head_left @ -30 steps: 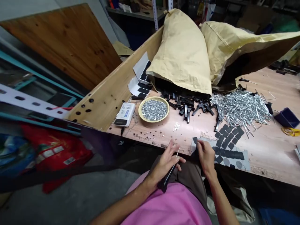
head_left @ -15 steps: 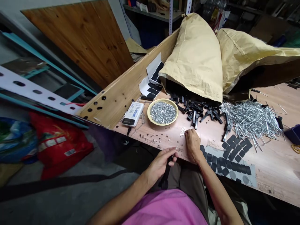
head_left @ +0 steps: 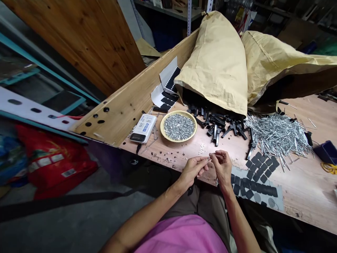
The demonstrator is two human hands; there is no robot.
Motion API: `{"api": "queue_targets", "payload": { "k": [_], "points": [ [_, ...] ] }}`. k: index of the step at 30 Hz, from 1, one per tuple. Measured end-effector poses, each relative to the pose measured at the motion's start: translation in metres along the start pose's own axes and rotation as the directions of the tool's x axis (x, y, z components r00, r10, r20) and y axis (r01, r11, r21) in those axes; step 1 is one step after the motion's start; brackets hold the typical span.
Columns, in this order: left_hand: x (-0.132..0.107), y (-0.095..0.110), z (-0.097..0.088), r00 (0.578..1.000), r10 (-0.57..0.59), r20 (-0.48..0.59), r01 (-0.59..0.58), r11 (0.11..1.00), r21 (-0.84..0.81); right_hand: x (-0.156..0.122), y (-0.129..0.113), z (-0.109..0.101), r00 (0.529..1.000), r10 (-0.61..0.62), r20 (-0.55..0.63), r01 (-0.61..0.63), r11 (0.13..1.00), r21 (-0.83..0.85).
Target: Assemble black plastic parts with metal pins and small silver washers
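My left hand is closed around a black plastic part with a thin metal rod, most of it hidden by the fingers and palm. The fingertips of my right hand are pinched together at the rod's tip, touching the left fingertips. Whatever small piece lies in that pinch is too small to make out. Just beyond the hands, a little cluster of small silver nuts lies on the table. A yellow bowl full of small metal pieces stands further left.
Black plastic parts spill from a large paper sack. To the right lie a heap of metal rods and black pads on a grey sheet. A white digital device sits by the wooden side board.
My right hand has lifted from beside the cluster of nuts and come to the left fingertips. My left hand has risen slightly over the table edge. The view has shifted a little.
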State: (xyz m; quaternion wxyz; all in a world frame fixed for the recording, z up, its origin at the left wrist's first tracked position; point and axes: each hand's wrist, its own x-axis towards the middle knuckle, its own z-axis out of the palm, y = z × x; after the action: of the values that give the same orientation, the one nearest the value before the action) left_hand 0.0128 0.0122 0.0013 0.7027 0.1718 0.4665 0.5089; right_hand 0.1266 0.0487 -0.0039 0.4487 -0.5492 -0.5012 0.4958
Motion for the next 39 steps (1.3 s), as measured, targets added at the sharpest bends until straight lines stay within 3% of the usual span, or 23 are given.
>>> {"api": "queue_targets", "payload": {
  "k": [11, 16, 18, 19, 21, 23, 25, 27, 31, 33, 36, 39],
  "points": [
    [-0.005, 0.003, 0.008, 0.996, 0.062, 0.063, -0.066, 0.995, 0.076, -0.009, -0.003, -0.009, 0.995, -0.060, -0.078, 0.063, 0.998, 0.028],
    [-0.004, 0.003, 0.009, 0.997, 0.043, 0.069, -0.048, 0.996, 0.075, -0.014, 0.002, -0.013, 0.971, -0.230, -0.063, 0.227, 0.973, -0.050],
    [-0.003, 0.001, 0.009, 0.997, 0.006, 0.074, -0.011, 0.998, 0.067, -0.015, 0.006, -0.016, 0.917, -0.398, -0.031, 0.387, 0.905, -0.176],
    [-0.003, 0.000, 0.009, 0.997, -0.012, 0.078, 0.007, 0.998, 0.066, -0.015, 0.009, -0.018, 0.864, -0.504, 0.004, 0.489, 0.836, -0.251],
    [-0.002, -0.003, 0.009, 0.996, -0.035, 0.080, 0.029, 0.997, 0.072, -0.015, 0.014, -0.023, 0.712, -0.694, 0.105, 0.676, 0.636, -0.372],
    [-0.002, -0.008, 0.010, 0.998, -0.026, 0.062, 0.020, 0.996, 0.085, -0.015, 0.018, -0.027, 0.578, -0.786, 0.218, 0.784, 0.462, -0.414],
    [-0.002, -0.011, 0.010, 0.999, 0.000, 0.033, -0.004, 0.994, 0.110, -0.015, 0.019, -0.031, 0.526, -0.797, 0.297, 0.824, 0.391, -0.411],
    [-0.001, -0.011, 0.009, 1.000, 0.010, 0.029, -0.014, 0.990, 0.140, -0.016, 0.018, -0.035, 0.565, -0.760, 0.322, 0.807, 0.428, -0.406],
    [0.000, -0.003, 0.006, 0.986, -0.076, 0.147, 0.053, 0.987, 0.152, -0.017, 0.010, -0.045, 0.812, -0.546, 0.207, 0.581, 0.723, -0.373],
    [0.001, 0.001, 0.006, 0.972, -0.121, 0.202, 0.089, 0.983, 0.160, -0.015, 0.006, -0.050, 0.888, -0.416, 0.196, 0.458, 0.841, -0.289],
    [0.003, 0.004, 0.007, 0.964, -0.149, 0.221, 0.108, 0.977, 0.185, -0.012, 0.006, -0.053, 0.924, -0.304, 0.232, 0.346, 0.922, -0.171],
    [0.006, 0.003, 0.010, 0.970, -0.136, 0.201, 0.094, 0.975, 0.203, -0.008, 0.008, -0.052, 0.950, -0.248, 0.188, 0.278, 0.948, -0.153]
  ]
}}
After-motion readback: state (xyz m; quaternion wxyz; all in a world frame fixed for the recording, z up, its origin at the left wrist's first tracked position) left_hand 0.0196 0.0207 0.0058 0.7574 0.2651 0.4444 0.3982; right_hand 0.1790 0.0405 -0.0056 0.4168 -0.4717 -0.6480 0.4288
